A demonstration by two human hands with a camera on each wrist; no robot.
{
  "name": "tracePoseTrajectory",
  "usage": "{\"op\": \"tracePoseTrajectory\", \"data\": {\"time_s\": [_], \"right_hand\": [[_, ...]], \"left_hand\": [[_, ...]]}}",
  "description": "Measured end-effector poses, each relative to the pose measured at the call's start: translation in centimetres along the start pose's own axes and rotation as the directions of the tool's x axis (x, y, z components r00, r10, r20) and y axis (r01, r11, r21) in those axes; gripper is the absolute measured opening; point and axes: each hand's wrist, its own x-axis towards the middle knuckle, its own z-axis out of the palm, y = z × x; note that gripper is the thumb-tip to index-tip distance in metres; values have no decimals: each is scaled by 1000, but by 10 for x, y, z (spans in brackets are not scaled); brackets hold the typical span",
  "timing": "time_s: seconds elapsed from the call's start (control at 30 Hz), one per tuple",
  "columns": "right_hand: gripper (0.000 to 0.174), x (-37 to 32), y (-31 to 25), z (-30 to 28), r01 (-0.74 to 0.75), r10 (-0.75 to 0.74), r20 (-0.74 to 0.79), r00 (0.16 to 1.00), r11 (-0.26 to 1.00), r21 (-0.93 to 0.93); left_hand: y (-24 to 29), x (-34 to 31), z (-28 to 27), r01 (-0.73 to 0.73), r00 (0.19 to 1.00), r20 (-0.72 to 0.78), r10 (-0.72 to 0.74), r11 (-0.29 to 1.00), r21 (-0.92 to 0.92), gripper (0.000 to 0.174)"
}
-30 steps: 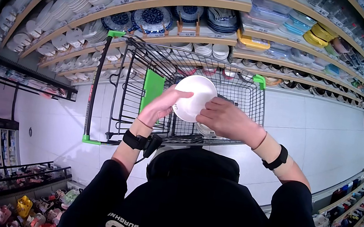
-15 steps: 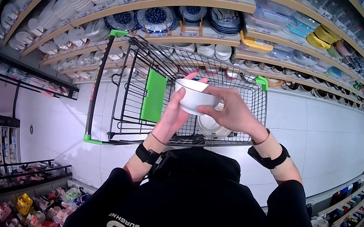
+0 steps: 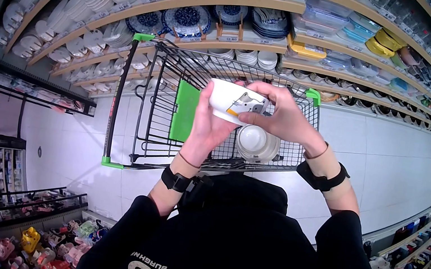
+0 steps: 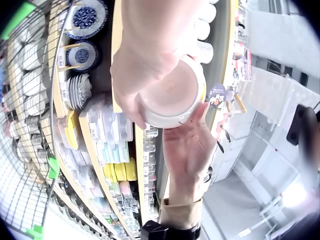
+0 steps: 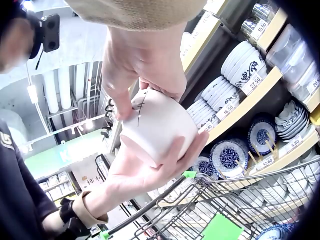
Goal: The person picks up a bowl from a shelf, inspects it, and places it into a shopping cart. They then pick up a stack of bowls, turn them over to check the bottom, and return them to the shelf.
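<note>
Both hands hold a white bowl (image 3: 224, 97) with a grey cat picture and a yellow patch on its side, above a wire shopping cart. The left hand (image 3: 207, 127) grips its left side, thumb against the wall. At the other side, the right hand (image 3: 281, 114) pinches the rim and wall between thumb and fingers. In the left wrist view the round base of the bowl (image 4: 172, 95) shows. The right wrist view shows the left hand (image 5: 145, 172) with fingers spread along the bowl (image 5: 160, 125). Under the hands, stacked white dishes (image 3: 253, 141) lie in the cart.
The black wire cart (image 3: 160, 108) has green corners and a green panel (image 3: 185, 111). Behind it, shelves (image 3: 260, 2) carry blue-patterned plates, bowls and plastic containers (image 3: 362, 27). Slippers (image 3: 47, 252) lie at the lower left, and more shelving (image 3: 413, 247) stands at the right.
The bowl was first seen from its open top; it has been tipped and turned, and its cat picture now shows. Both hands have shifted their hold, and the dishes below are more exposed.
</note>
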Motion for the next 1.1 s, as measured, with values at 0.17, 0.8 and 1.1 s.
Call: {"op": "tracePoseTrajectory", "data": {"time_s": [0.17, 0.8, 1.1], "right_hand": [[37, 9, -10, -6, -167, 160, 69, 985, 980, 112], [21, 22, 29, -7, -325, 432, -65, 900, 761, 562], [24, 22, 38, -6, -311, 437, -91, 895, 756, 577]], "left_hand": [[3, 0, 8, -2, 1000, -21, 5, 989, 151, 68], [-1, 17, 38, 54, 992, -102, -76, 976, -209, 64], [0, 17, 39, 44, 991, -118, -69, 979, -198, 65]]}}
